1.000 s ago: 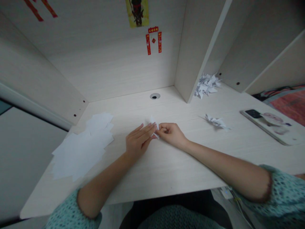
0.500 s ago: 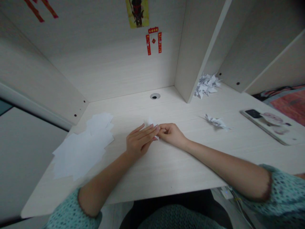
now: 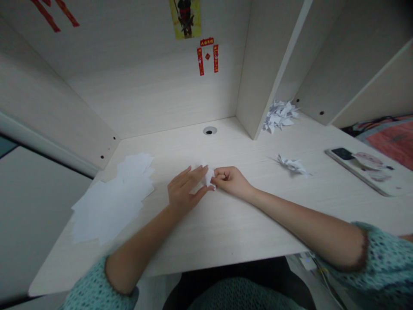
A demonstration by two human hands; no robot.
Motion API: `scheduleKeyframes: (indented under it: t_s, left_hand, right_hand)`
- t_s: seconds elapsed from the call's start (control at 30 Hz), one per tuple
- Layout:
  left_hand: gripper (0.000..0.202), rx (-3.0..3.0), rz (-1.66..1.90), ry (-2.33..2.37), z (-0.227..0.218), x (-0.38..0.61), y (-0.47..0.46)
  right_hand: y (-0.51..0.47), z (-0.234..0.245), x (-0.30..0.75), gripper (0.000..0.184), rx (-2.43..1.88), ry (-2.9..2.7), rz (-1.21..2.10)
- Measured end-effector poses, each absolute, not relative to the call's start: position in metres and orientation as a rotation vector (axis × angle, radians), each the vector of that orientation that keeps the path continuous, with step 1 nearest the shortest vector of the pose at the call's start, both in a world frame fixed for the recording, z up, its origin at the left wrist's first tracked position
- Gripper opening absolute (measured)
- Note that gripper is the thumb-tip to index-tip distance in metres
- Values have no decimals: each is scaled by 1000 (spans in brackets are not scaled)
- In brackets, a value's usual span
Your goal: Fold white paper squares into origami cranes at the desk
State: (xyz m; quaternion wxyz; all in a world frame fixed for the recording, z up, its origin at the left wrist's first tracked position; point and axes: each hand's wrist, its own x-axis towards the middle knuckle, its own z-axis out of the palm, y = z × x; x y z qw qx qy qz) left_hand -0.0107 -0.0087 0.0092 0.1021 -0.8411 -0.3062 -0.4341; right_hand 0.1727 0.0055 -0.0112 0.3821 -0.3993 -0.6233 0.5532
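A small piece of folded white paper (image 3: 209, 175) stands just above the desk between my two hands. My left hand (image 3: 185, 189) has its fingers stretched along the far side of the paper and its thumb at the near lower edge, so the paper sits between them. Curled fingers of my right hand (image 3: 232, 181) pinch the paper's right edge. How it is folded is partly hidden by the fingers. To the right lies a folded paper crane-like shape (image 3: 293, 165), apart from my right hand. A spread stack of white paper sheets (image 3: 112, 202) lies to the left.
A heap of folded white paper pieces (image 3: 280, 115) sits behind the upright divider (image 3: 274, 64). A phone (image 3: 368, 171) lies at the right. The desk (image 3: 206, 241) has a round cable hole (image 3: 210, 130) near the back panel, which carries red stickers (image 3: 207, 56).
My left hand has drawn back slightly to the left, and its fingers no longer cover the folded paper, which shows more now. My right hand stays in place, still pinching it.
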Motion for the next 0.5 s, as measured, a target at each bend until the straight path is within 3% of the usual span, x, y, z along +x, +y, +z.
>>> scheduleKeyframes:
  t_s: [0.17,0.5]
  left_hand:
    - [25,-2451,-1338,-830,9,-14,-7]
    - [23,-2495,-1277,-795,10,-16,-10]
  right_hand:
    - [7,-17,173,33,-1030,-1553,1351]
    - [5,-14,171,32,-983,-1516,1403]
